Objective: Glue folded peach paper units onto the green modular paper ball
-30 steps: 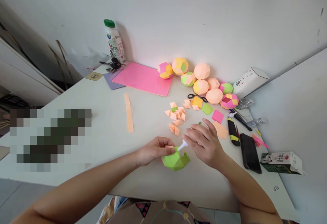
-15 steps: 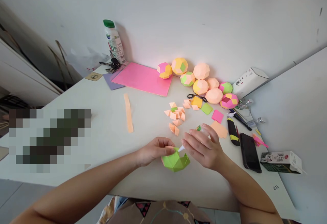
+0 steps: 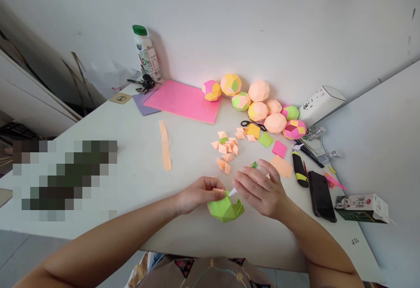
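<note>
Between the thumb and fingers of my left hand [image 3: 200, 195] is a partly built paper ball [image 3: 225, 209], mostly green with some peach at its left and an open gap on top. My right hand [image 3: 264, 189] is closed around a glue bottle [image 3: 232, 191]; its white nozzle points down-left at the ball's upper edge, and most of its body is hidden by my fingers. Just beyond my hands lies a loose group of folded peach paper pieces [image 3: 226, 148], with a green one among them.
Finished paper balls [image 3: 259, 91] cluster by the wall. Scissors [image 3: 245, 123], sticky-note squares [image 3: 280, 149], a utility knife [image 3: 299, 169], a phone [image 3: 321, 196] and a milk carton [image 3: 362, 207] lie to the right. A peach strip [image 3: 165, 145], pink board [image 3: 183, 100], keys [image 3: 146, 83] and bottle [image 3: 147, 54] are left.
Almost nothing differs. Both hands keep their holds, and the nozzle stays at the ball's edge; the view has shifted very slightly.
</note>
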The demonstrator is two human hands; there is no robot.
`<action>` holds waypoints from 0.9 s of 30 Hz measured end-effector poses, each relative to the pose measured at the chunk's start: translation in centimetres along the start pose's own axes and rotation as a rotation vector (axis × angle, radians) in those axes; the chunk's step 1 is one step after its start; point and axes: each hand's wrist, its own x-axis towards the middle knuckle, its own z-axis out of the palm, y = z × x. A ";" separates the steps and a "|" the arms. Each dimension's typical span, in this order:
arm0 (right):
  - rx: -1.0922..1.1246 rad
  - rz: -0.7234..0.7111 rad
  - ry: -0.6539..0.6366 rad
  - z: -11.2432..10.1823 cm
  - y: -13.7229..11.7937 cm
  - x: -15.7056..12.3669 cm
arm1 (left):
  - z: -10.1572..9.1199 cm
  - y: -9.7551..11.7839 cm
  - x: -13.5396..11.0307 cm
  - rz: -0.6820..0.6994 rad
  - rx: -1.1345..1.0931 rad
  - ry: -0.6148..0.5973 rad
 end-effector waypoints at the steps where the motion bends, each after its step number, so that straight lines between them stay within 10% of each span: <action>1: -0.001 0.003 0.002 0.0 0.0 0.0 | 0.0 0.0 0.0 -0.003 -0.001 0.003; 27: 0.083 0.057 0.010 0.0 0.1 0.5 | -0.1 -0.1 0.0 -0.003 0.002 -0.009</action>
